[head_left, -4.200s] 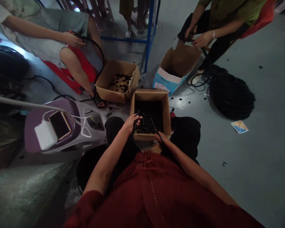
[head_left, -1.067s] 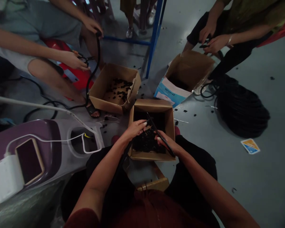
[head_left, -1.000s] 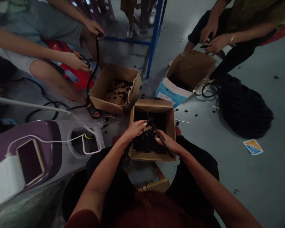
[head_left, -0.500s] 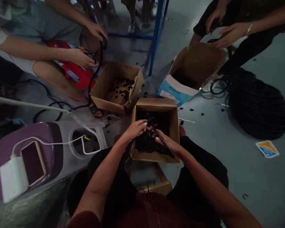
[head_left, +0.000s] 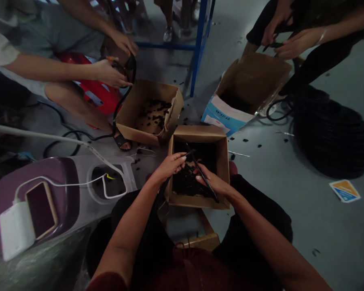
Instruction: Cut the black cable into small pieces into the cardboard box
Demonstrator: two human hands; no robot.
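Note:
My left hand is closed on a black rubber-like strip, whose short end sticks out past the fingertips. The strip's rest runs back under my left forearm toward my lap. In my right hand is a long, thin dark tool, narrow at its far tip; its exact kind is too dark to make out. Its upper part crosses the strip's end just in front of my left fingers. Both hands are over an open cardboard box holding many small black pieces.
At the left, a co-worker's hands hold a black strip over a second box. Another person's hands work above a blue-white box. A black coil lies right; a phone rests on a purple stool.
The tool in my right hand has shifted slightly left at its near end; my left hand has barely moved. Both co-workers' hands have changed position.

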